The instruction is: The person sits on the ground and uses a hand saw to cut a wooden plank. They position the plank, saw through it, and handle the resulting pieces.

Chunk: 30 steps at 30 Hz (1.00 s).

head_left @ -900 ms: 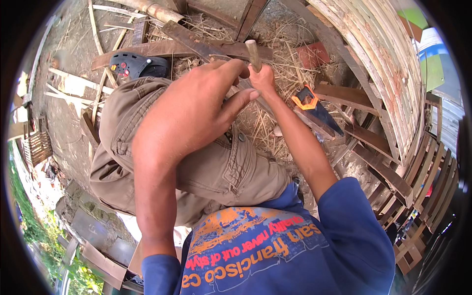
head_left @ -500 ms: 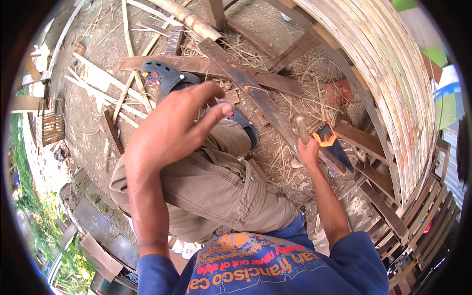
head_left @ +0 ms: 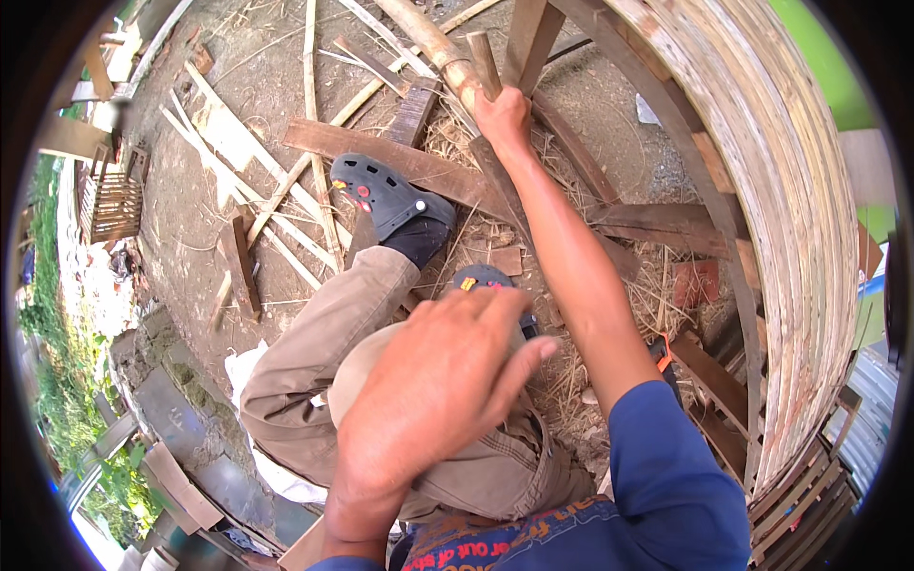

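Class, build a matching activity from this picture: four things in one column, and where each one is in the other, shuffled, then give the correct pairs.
1. right hand
2. left hand
3. dark clog
4. curved slatted frame

A. resting on a brown plank
B. raised open above the knee
C. along the right side
D. gripping a wooden stick

Pairs: 1-D, 2-B, 3-A, 4-C

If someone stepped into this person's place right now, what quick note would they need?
Right hand: shut around a wooden handle, arm stretched forward beside the bamboo pole.
Left hand: empty, fingers open, raised over the bent knee.
Around: planks and bamboo strips on the dirt, straw underfoot, curved slatted bamboo wall on the right, an orange-handled tool half hidden by the right arm.
Done and left: cannot tell; what the handle belongs to is hidden.
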Tool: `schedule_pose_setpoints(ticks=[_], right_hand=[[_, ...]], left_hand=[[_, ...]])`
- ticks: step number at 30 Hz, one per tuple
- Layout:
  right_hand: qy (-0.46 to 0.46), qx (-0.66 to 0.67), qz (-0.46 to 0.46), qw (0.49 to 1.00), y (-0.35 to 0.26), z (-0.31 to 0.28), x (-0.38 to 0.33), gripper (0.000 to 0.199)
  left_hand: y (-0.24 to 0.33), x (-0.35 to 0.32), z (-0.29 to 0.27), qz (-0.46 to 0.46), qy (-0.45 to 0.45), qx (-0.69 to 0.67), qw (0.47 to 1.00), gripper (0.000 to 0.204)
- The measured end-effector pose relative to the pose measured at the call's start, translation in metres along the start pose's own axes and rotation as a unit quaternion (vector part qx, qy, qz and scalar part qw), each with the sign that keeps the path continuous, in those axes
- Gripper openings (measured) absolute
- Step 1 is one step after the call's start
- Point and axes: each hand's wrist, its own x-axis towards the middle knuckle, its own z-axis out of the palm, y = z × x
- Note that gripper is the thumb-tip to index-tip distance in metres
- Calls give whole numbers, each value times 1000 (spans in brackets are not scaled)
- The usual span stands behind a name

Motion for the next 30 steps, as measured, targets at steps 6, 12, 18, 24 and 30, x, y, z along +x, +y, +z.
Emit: schedule_pose_setpoints(ticks=[6, 12, 18, 24, 30], right_hand=[[-125, -71, 30, 989, 24, -21, -8, 37], [-178, -144, 78, 970, 50, -92, -75, 33], [-207, -188, 39, 959, 33, -71, -53, 33], [-200, -168, 0, 965, 29, -62, -59, 33], [-257, -102, 17, 961, 25, -41, -29, 47]], left_hand=[[8, 4, -3, 27, -33, -4, 999, 37], [-30, -2, -6, -36, 1, -6, 999, 38], [-49, -9, -11, -66, -17, -10, 998, 37], [-46, -8, -10, -24, 27, -41, 999, 36], [-55, -17, -12, -12, 42, -60, 997, 39]])
